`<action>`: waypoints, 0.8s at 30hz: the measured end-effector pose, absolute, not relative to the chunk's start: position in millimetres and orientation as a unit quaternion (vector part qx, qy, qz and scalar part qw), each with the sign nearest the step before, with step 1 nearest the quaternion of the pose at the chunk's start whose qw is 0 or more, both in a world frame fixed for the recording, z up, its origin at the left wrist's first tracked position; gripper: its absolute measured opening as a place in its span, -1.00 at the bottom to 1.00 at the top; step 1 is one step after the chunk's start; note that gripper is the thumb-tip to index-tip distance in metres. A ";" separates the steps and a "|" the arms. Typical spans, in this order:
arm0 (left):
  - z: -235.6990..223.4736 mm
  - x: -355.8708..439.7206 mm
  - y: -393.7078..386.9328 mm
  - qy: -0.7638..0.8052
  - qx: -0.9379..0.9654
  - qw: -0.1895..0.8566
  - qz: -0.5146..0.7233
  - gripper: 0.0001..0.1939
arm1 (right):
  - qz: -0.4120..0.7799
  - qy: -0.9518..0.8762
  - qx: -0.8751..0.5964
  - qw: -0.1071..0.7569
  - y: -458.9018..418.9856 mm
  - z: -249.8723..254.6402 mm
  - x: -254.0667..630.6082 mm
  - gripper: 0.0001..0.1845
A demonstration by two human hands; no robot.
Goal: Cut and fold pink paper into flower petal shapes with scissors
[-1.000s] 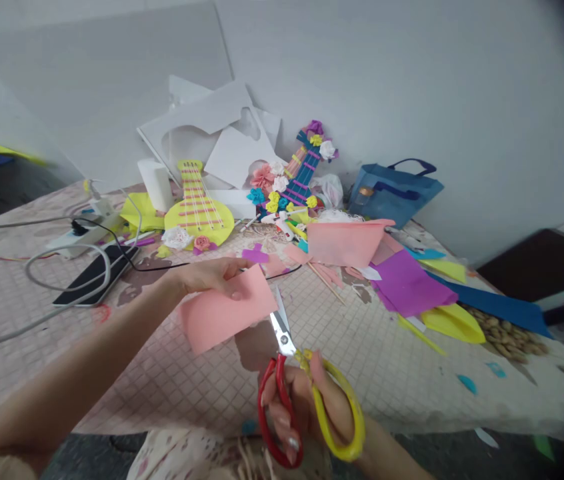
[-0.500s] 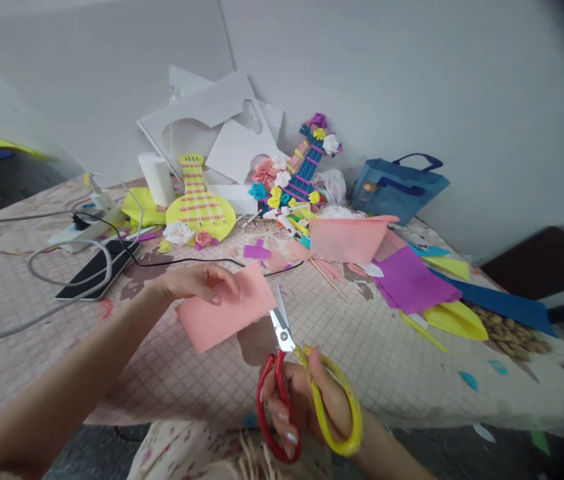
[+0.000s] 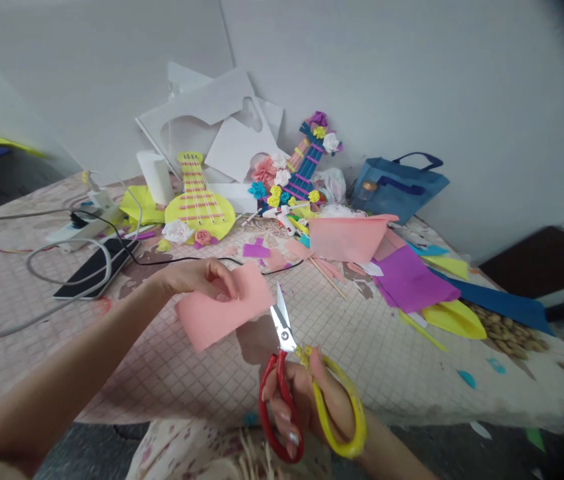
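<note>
My left hand (image 3: 207,279) pinches a pink sheet of paper (image 3: 219,313) near its upper edge and holds it slanted over the table. In my right hand (image 3: 307,393) is a pair of scissors (image 3: 286,340) with one red and one yellow handle; my fingers are through the loops. The blades are slightly apart and point away from me. Their tips lie just beyond the right edge of the paper; whether a blade touches it I cannot tell.
A yellow paper guitar (image 3: 199,208) and a blue flowered one (image 3: 302,173) stand at the back. A glue gun (image 3: 282,219), purple paper (image 3: 415,280) and a blue bag (image 3: 397,187) are to the right. A black phone (image 3: 97,270) and cables lie left.
My left fingers have curled in more on the pink paper, which bends slightly more. The scissors have shifted very little, and their blades look a bit closer together.
</note>
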State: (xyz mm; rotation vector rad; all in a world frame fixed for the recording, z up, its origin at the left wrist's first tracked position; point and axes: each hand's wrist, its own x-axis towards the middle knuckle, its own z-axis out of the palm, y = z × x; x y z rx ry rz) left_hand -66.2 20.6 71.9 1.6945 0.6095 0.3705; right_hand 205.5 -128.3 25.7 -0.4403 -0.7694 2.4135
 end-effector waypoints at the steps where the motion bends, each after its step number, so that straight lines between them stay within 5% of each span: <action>1: 72.3 -66.1 19.8 0.265 0.731 0.608 0.157 -0.79 | 0.900 -0.290 -0.164 0.280 -128.2 25.4 205.4 -0.21; 24: 84.2 -60.4 16.1 0.253 0.753 0.597 0.112 -0.82 | 0.921 -0.248 -0.111 0.278 -132.6 21.5 203.3 -0.25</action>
